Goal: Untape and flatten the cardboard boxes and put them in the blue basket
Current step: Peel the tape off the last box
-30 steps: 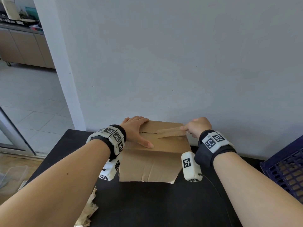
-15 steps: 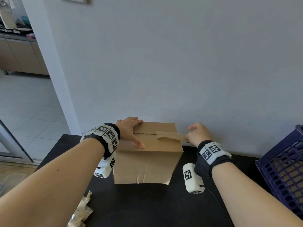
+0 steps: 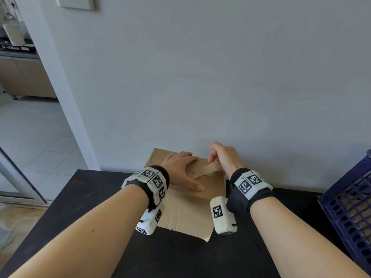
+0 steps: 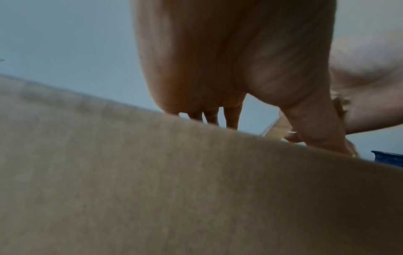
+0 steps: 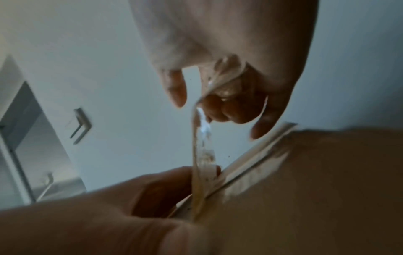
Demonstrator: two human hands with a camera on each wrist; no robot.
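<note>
A brown cardboard box (image 3: pixel 186 209) stands on the black table (image 3: pixel 84 199) against the wall. My left hand (image 3: pixel 180 169) lies flat on the box's top, fingers straight, pressing it down. My right hand (image 3: pixel 222 157) is raised above the box's right top edge and pinches a strip of clear brown tape (image 3: pixel 208 169) that runs from the top seam up to its fingers. In the right wrist view the tape (image 5: pixel 201 148) stretches from my curled fingers (image 5: pixel 231 103) down to the box (image 5: pixel 316 189). The left wrist view shows the box side (image 4: pixel 174 189) and my left hand (image 4: pixel 229 69) above it.
The blue basket (image 3: pixel 349 209) sits at the table's right edge with cardboard inside. A crumpled scrap of tape lay at the table's front left in earlier frames, out of view now. The wall (image 3: pixel 200 77) stands right behind the box; a doorway opens to the left.
My right hand has lifted up and back toward the wall, peeling the tape further off the top seam. The left hand stays pressed on the box. The view has shifted.
</note>
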